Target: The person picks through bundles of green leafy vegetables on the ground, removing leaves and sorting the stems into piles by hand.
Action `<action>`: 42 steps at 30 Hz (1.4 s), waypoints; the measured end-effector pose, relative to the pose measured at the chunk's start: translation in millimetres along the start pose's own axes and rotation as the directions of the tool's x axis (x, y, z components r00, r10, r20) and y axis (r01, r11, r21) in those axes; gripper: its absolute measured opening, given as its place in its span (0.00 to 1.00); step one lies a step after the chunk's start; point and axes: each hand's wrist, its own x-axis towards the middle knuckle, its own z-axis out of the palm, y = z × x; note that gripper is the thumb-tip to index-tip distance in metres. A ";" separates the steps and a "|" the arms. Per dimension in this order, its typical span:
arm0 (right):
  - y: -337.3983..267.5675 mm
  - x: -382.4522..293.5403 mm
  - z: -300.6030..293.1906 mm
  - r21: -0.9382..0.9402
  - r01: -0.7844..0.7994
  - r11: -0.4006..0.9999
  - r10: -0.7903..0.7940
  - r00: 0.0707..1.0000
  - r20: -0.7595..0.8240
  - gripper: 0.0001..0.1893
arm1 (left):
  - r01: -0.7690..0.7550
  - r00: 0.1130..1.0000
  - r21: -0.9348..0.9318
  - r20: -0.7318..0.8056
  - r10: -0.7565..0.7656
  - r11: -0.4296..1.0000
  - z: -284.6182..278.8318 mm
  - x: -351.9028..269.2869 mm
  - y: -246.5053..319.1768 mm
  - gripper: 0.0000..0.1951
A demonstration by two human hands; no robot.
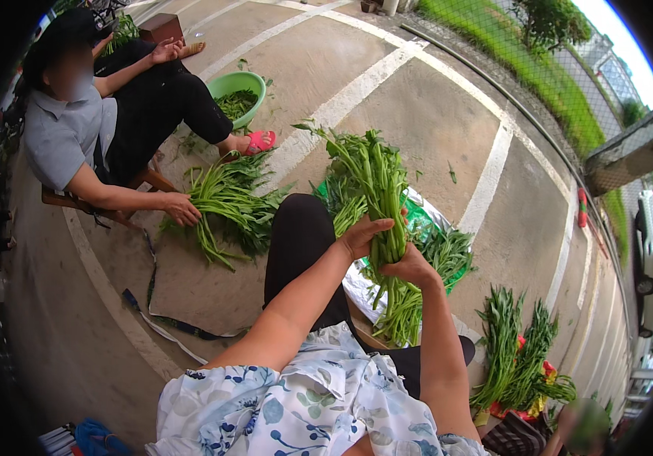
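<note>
Both hands are wrapped around a thick bunch of leafy green stems [386, 188], which looks like water spinach. My left hand [367, 233] grips the bunch around its middle. Lower down, toward the cut ends, my right hand [414, 265] closes on the same stems. The bunch is held upright, leaves away from me. Beneath it, more loose greens [440, 251] lie on a green and silver plastic sheet [363, 290] on the ground, partly hidden by the bunch and my arms.
At left a seated person [75, 137] reaches to a pile of greens [229, 205]. Beyond stands a light green basin [252, 82] of leaves. Tied-looking bundles [508, 347] lie at lower right near another person. A strap [172, 328] crosses the paving. A chain-link fence [508, 68] borders the lot.
</note>
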 end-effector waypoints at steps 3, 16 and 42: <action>13.7 -1.0 7.8 -0.005 -0.054 0.999 0.053 0.993 -0.101 0.22 | -0.010 0.998 0.043 -0.067 0.013 0.999 0.2 2.5 -4.7 0.24; 10.9 -6.8 34.3 -0.266 -0.050 0.963 -0.101 0.845 -0.525 0.35 | -0.015 0.984 -0.268 -0.172 -0.032 0.963 -7.8 1.5 -21.2 0.20; 109.2 -30.0 58.2 -0.210 -0.116 0.971 -0.044 0.774 -0.631 0.37 | -0.044 0.804 -0.022 -0.595 0.022 0.999 -49.4 11.7 -30.3 0.12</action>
